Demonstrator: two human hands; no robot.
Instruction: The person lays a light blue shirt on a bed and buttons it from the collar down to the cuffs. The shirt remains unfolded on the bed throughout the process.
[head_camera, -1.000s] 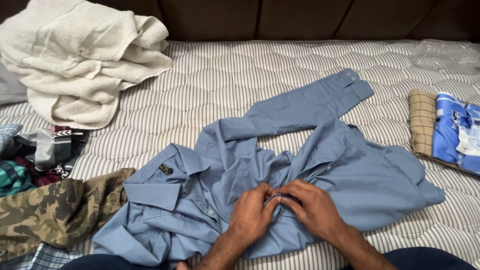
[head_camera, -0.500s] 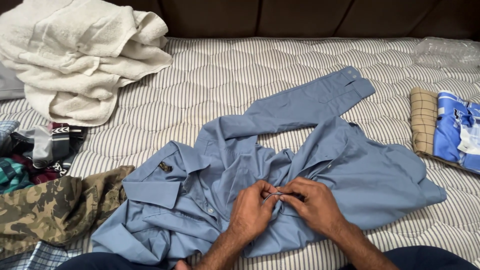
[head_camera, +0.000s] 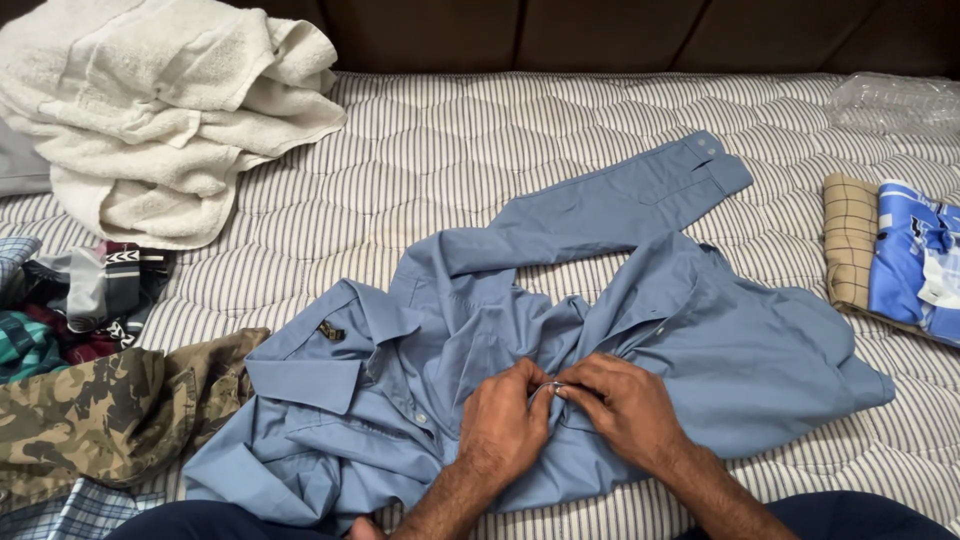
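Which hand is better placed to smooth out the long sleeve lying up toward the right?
Probably the right hand. It sits nearer the sleeve of the blue shirt. The left hand lies toward the collar side. Both hands pinch the shirt front together.

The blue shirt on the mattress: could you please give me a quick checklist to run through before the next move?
1. Both hands on the front edge: left hand and right hand meet there: ok.
2. Button through its hole: hidden by fingers: cannot tell.
3. Blue shirt lying flat: rumpled: not ok.
4. Sleeve free: stretched out on the mattress: ok.
5. Camouflage garment apart from the shirt: touches its edge: not ok.
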